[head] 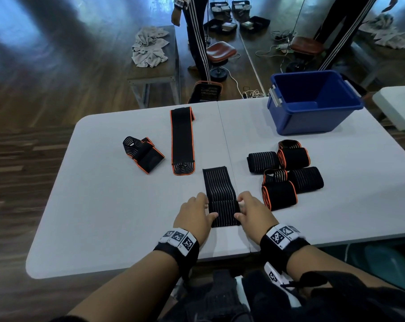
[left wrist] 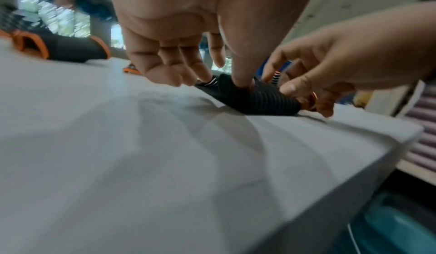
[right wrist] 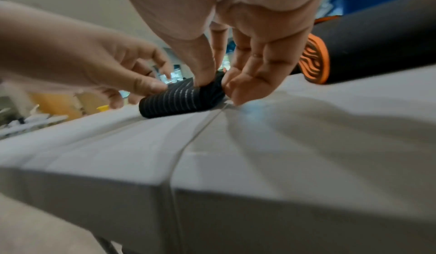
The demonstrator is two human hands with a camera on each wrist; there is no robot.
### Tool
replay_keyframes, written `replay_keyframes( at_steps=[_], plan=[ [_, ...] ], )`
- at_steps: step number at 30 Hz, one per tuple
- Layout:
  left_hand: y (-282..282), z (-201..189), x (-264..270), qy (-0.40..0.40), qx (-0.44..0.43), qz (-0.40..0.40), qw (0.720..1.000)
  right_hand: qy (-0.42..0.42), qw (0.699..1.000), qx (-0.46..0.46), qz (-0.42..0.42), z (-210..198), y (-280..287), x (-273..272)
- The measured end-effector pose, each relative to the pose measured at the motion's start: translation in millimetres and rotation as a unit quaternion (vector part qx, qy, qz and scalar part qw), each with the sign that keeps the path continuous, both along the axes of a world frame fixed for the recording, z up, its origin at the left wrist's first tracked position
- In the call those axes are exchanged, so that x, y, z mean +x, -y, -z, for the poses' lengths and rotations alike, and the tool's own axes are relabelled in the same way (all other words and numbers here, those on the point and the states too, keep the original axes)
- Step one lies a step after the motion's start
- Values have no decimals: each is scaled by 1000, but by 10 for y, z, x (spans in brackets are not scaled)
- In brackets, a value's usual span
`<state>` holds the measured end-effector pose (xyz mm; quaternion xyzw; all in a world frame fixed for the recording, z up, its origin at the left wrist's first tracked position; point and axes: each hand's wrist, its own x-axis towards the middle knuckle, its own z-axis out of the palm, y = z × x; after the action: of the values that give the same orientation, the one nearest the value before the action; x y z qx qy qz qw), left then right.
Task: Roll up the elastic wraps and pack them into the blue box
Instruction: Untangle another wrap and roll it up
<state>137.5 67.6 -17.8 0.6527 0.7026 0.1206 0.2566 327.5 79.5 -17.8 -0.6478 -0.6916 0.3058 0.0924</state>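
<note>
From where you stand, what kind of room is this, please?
Probably a studio or exercise room used as a workspace, not a home: a large wall mirror meets the dark wooden plank floor, a grey folding plastic table stands on it, and cables lie loose.

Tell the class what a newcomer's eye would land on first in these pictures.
Both hands, left hand and right hand, pinch the near end of a striped wrap at the table's front edge. Right of them lies a cluster of rolled wraps; behind it stands the blue box.
</note>
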Motion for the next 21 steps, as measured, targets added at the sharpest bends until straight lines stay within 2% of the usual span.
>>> replay_keyframes(
  at_steps=[5,11,15,17,19,21],
  plan=[
    [21,-12,32,-96,12,74,993,70,993,38,-91,32,-4,-48],
    [86,60,-94,-111,-37,128,985,53,990,-49,-118,46,-31,136],
    [-4,77,-106,-38,-50,80,995,-48,996,-65,-33,90,-177,100],
    [-87,82,-70,-19,-61,53,997,-68,996,-60,4,63,-229,57],
    [-158,76,-29,-1,-69,30,997,-58,996,-54,32,45,-253,13],
    [-206,67,-3,21,-69,8,997,-10,998,-40,54,12,-267,-39]
  ],
)
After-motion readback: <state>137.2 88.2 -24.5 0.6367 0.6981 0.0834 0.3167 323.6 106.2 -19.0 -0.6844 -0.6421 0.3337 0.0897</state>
